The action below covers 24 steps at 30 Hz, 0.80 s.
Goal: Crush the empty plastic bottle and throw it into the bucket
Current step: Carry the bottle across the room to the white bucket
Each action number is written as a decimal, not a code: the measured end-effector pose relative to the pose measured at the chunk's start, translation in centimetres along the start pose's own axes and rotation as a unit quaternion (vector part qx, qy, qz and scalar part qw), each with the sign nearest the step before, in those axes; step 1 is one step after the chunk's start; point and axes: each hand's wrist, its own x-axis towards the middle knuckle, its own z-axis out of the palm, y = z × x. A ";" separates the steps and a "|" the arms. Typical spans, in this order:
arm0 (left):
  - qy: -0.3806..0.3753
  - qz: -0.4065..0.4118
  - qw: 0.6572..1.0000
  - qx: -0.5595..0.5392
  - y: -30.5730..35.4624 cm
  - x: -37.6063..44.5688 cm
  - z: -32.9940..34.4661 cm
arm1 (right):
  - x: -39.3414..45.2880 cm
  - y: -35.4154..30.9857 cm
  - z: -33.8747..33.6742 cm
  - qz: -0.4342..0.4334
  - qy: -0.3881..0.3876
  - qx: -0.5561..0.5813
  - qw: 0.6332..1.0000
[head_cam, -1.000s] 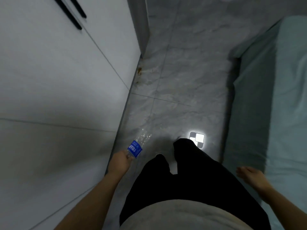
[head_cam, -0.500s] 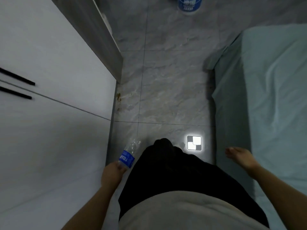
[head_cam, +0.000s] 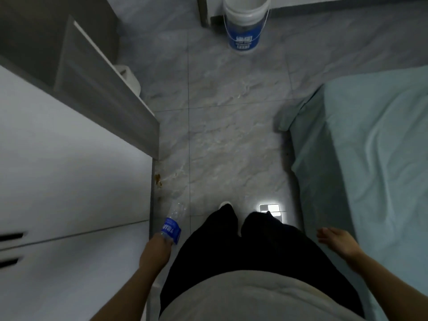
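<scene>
Left hand: your left hand [head_cam: 154, 250] is wrapped around the neck end of the bottle [head_cam: 172, 224], low beside your left thigh. The fingers are closed on it; the cap, if there is one, is hidden inside your fist.
Why held so: gripping one end lets the bottle hang free at your side as you walk, and leaves the whole body clear for your other hand to squeeze. That is a judgement.
Right hand: your right hand [head_cam: 335, 240] is empty, fingers apart and relaxed, held out beside the bed [head_cam: 370, 158] and touching nothing.
Bottle place: in your left hand, above the floor [head_cam: 231, 135], just beside the cabinet [head_cam: 69, 170] edge and well apart from the bucket [head_cam: 246, 22].
Bottle axis: its long axis runs from your fist forward and down, base leading, leaning slightly to your right, roughly toward the bucket.
Bottle shape: the clear body past the blue label looks round and full, so the crush appears not yet done.
Bucket: it stands upright at the far end of the aisle, mouth open upward, nothing between it and you.
Next: bring your right hand across to flatten the body before you throw.
</scene>
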 end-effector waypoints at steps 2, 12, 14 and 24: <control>0.000 0.021 1.000 0.013 2.9 2.3 -2.1 | 0.7 -0.9 -0.6 0.019 0.009 0.025 0.999; 0.038 0.100 0.990 0.094 19.7 11.8 -8.8 | 7.8 -9.2 -5.6 0.062 0.036 0.060 0.996; 0.036 0.116 0.986 0.111 22.4 13.0 -9.5 | 10.1 -12.6 -7.2 0.048 0.037 0.067 0.996; 0.027 0.060 0.990 0.125 31.4 17.0 -12.8 | 19.4 -30.3 -12.4 -0.017 0.011 0.076 0.997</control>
